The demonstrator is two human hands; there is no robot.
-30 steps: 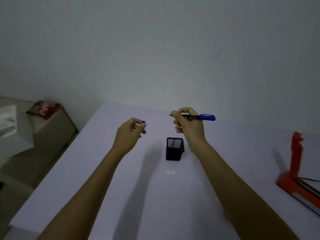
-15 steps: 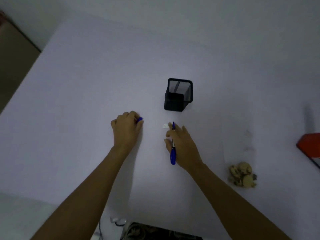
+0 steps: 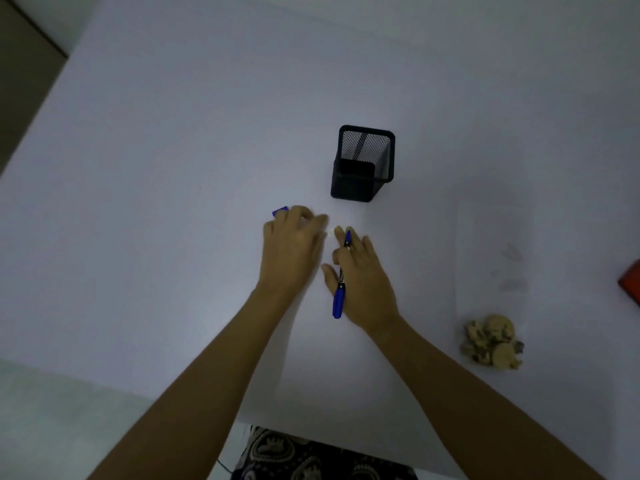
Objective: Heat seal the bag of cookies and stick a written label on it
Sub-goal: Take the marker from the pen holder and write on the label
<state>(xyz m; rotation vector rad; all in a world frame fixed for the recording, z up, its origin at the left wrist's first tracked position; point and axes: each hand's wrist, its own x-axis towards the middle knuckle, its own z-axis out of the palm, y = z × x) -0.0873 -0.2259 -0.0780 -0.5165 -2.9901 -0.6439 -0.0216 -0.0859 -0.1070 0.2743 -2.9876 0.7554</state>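
My right hand (image 3: 363, 282) is shut on a blue pen (image 3: 339, 296), its tip pointing away from me at a small white label (image 3: 330, 233) lying on the table. My left hand (image 3: 292, 247) lies flat beside it, fingertips reaching the label's left edge and holding nothing. The pen's blue cap (image 3: 280, 212) lies on the table just left of my left hand. A clear bag of cookies (image 3: 491, 341) lies at the right, the cookies bunched at its near end. Only a corner of the red heat sealer (image 3: 631, 285) shows at the right edge.
A black mesh pen holder (image 3: 362, 164) stands just beyond my hands. The white table (image 3: 173, 168) has its near edge close to my body and its left edge beside a brown surface (image 3: 20, 81).
The view tilted down from the wall to the table. Both hands came down to the table; my left hand let go of the cap and slid right to the label.
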